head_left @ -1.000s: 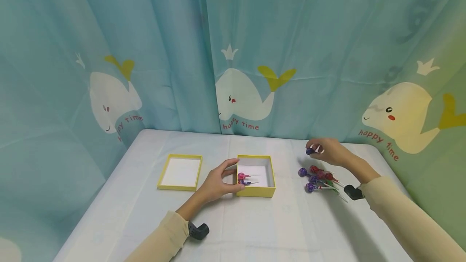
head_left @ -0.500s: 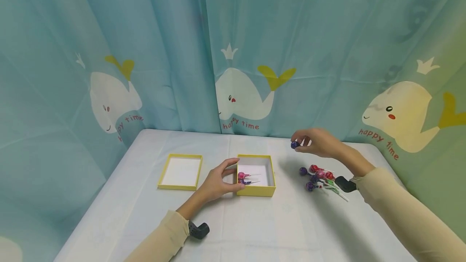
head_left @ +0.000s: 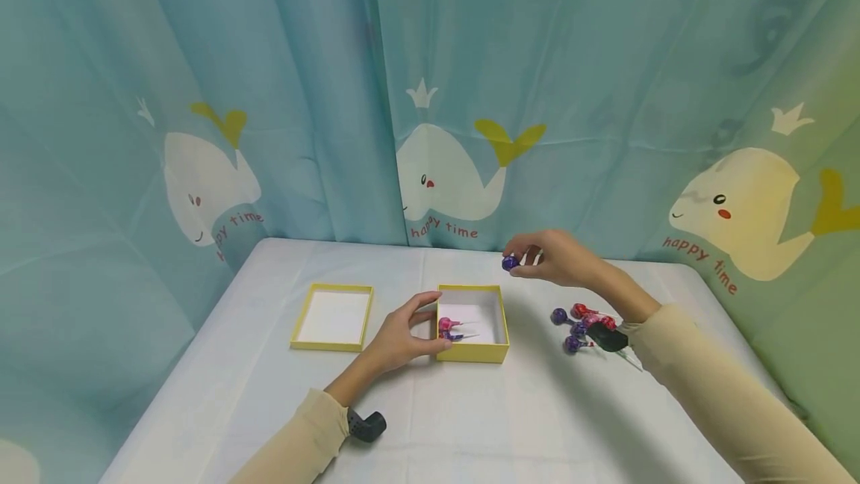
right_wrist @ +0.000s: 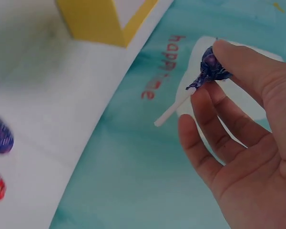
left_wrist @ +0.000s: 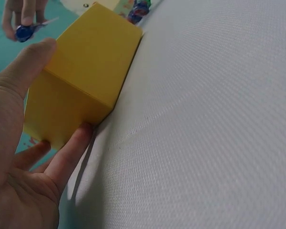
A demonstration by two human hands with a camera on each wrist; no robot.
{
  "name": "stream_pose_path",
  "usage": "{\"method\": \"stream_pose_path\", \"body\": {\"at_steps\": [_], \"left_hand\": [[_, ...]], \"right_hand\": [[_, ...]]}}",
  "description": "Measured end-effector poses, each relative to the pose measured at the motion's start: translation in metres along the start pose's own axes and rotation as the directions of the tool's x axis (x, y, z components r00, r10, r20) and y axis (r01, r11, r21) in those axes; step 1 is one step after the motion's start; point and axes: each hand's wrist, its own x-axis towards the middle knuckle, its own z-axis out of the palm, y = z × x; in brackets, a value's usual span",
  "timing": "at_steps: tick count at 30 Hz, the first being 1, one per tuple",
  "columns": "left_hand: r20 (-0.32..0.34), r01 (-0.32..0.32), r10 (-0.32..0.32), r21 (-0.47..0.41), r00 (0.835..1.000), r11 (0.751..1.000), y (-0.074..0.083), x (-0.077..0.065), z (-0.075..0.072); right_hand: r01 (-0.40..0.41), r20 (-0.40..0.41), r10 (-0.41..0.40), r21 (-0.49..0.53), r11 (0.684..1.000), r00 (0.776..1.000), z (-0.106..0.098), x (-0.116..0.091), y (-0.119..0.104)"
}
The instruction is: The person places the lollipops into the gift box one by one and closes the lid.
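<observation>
In my right hand (head_left: 561,258) is a purple-wrapped lollipop (right_wrist: 209,67), its head pinched between thumb and fingertips, with the white stick angled out. This hand is raised behind and right of the yellow box (head_left: 473,354). My left hand (head_left: 398,338) grips the box at its left end, thumb at the front corner and fingers at the left side and far corner. Inside the box, along its left side, lie a pink lollipop (head_left: 448,324) and a dark blue-purple one (head_left: 450,335). Several red, pink and purple lollipops (head_left: 561,316) lie to the right, partly behind the right wrist.
A yellow-rimmed lid (head_left: 334,320) with a white inside lies left of the box. Everything rests on a white-covered table (head_left: 470,424). A teal curtain (head_left: 322,95) with printed whales hangs along the table's far edge.
My right hand has carried the purple lollipop left and slightly up, from above the loose lollipops toward the box. The left hand and the box have stayed in place.
</observation>
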Motion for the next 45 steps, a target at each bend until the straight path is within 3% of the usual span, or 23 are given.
{"method": "stream_pose_path", "body": {"at_steps": [6,13,26,35,45], "left_hand": [[-0.012,0.011,-0.011,0.01,1.0,1.0,0.0,0.002,0.0],[-0.003,0.004,-0.004,-0.002,1.0,1.0,-0.001,0.004,0.0],[0.011,-0.019,0.019,-0.012,1.0,1.0,-0.002,0.002,-0.001],[-0.002,0.011,-0.011,-0.004,1.0,1.0,-0.001,0.001,0.0],[0.01,0.0,0.001,-0.027,1.0,1.0,-0.002,0.001,0.0]], "right_hand": [[0.052,-0.048,-0.05,0.04,0.998,0.998,0.014,0.012,-0.016],[0.105,-0.014,-0.104,0.131,0.986,0.994,0.035,0.024,-0.031],[0.057,0.071,-0.075,0.233,0.971,0.995,0.076,0.033,-0.036],[0.044,0.105,-0.07,0.228,0.973,0.992,0.098,0.035,-0.03],[0.031,0.115,-0.047,0.139,0.99,0.992,0.115,0.035,-0.029]]}}
